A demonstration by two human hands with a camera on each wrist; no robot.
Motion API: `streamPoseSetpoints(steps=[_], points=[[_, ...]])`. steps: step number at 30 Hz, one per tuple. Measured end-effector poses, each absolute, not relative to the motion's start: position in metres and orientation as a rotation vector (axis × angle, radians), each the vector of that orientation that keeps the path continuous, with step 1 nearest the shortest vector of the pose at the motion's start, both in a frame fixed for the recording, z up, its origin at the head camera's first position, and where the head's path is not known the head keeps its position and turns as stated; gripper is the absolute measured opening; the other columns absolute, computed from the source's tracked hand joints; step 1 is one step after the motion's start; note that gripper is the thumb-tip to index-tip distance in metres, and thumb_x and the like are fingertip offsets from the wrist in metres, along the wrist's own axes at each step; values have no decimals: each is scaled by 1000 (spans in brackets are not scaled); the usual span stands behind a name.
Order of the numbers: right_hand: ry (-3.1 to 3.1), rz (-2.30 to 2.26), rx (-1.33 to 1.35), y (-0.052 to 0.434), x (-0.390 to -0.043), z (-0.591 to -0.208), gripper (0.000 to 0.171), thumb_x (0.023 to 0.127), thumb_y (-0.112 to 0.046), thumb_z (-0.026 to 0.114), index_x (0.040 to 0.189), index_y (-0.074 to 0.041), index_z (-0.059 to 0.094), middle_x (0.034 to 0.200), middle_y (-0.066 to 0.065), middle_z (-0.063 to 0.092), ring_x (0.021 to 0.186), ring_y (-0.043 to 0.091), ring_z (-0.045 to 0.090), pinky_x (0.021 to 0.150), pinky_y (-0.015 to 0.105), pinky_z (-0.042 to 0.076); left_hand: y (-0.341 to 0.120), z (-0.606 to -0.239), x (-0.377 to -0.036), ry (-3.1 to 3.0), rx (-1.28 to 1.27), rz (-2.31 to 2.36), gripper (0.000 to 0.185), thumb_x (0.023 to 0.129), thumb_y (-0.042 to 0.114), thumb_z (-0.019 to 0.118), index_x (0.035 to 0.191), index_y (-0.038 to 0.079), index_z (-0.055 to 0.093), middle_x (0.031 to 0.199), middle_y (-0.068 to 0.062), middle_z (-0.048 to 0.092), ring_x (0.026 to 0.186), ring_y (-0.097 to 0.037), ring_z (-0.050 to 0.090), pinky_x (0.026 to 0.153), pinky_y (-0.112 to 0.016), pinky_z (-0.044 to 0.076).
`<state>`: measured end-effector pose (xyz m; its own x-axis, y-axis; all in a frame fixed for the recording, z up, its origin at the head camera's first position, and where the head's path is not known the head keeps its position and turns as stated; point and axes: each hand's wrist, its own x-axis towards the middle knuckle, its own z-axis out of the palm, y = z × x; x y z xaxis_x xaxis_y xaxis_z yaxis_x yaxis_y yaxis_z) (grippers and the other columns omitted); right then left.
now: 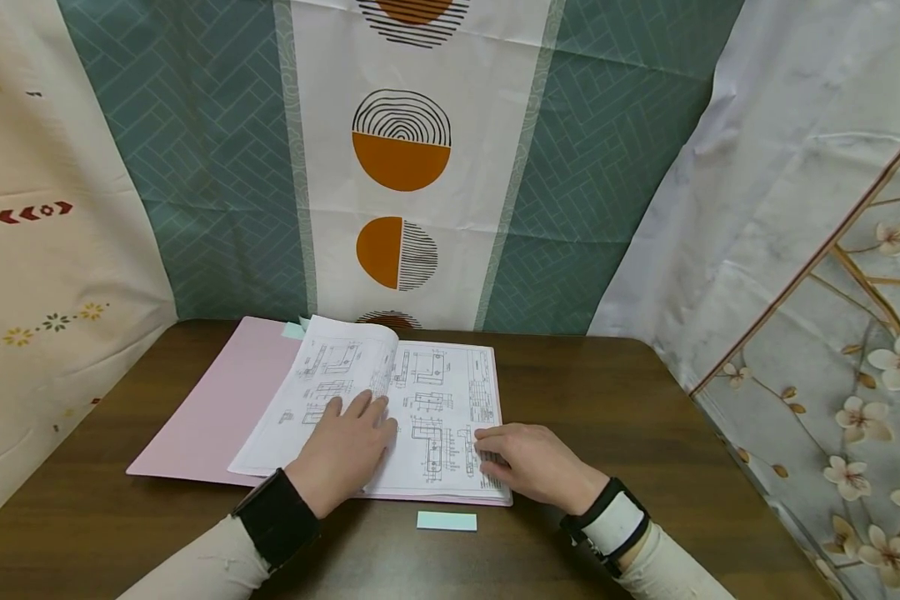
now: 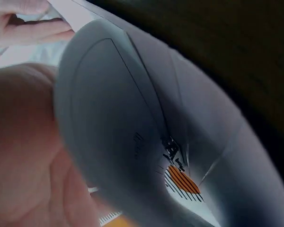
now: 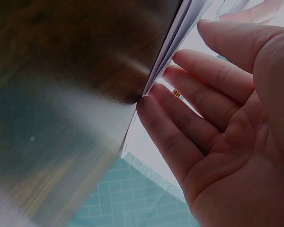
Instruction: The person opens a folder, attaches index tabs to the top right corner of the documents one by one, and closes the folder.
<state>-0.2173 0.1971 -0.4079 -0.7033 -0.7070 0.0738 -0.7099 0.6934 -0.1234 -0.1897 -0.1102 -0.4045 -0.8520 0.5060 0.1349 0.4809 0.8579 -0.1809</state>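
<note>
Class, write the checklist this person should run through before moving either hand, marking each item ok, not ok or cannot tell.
1. Pink folder lying open: ok.
2. Left hand at the left page: ok.
3. Right hand at the outer edge of the right page: ok.
4. Left page flat: not ok, it bows up towards the middle.
5. Mint strip apart from the folder: ok.
6. Number of sheets beneath the left page: cannot tell.

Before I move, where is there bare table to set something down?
Bare table: between papers, right hand and floral curtain; also left of the pink folder. Crowded: the papers around the left hand, and in front, by the green strip.
</note>
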Motion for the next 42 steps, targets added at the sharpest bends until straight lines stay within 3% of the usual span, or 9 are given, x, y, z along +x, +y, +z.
streamPoseSetpoints(steps=[4, 9, 14, 25, 34, 42], points=[[-2874, 225, 1196, 197, -217, -407, 34, 102, -21, 83, 132, -6, 80, 140, 10, 74, 123, 27, 74, 102, 46, 60, -110, -405, -190, -2836, -877, 180, 33, 99, 9, 79, 132, 8, 76, 147, -16, 68, 144, -42, 57, 114, -69, 45], [-2882, 215, 1178, 197, -217, -407, 33, 102, -23, 83, 132, -8, 81, 141, 9, 74, 124, 27, 74, 102, 46, 59, -113, -407, -192, -2870, -911, 77, 31, 102, 5, 76, 132, 4, 72, 141, -19, 69, 134, -45, 62, 102, -60, 57], [-2876, 221, 1180, 197, -217, -408, 33, 102, -21, 83, 131, -7, 81, 140, 9, 75, 123, 27, 74, 102, 46, 60, -113, -407, -193, -2927, -830, 37, 37, 101, 7, 77, 137, 3, 71, 147, -25, 65, 129, -48, 63, 98, -60, 59], [-2855, 195, 1192, 198, -218, -409, 32, 101, -22, 84, 130, -8, 81, 140, 9, 75, 122, 27, 75, 101, 45, 60, -107, -403, -189, -2741, -901, 76, 28, 101, 16, 79, 127, 7, 76, 140, -18, 70, 137, -41, 62, 110, -62, 50], [-2860, 199, 1177, 199, -218, -409, 33, 102, -23, 83, 131, -9, 80, 140, 8, 75, 122, 26, 75, 101, 44, 60, -90, -398, -177, -2662, -1197, -76, 35, 96, 31, 89, 123, 14, 78, 117, -3, 74, 107, -22, 68, 95, -39, 59], [-2845, 200, 1202, 201, -220, -412, 32, 104, -22, 81, 132, -7, 80, 142, 8, 74, 125, 25, 73, 100, 44, 60, -75, -399, -162, -2711, -1379, -145, 30, 96, 46, 87, 107, 21, 74, 93, 12, 57, 85, -10, 51, 79, -26, 48]])
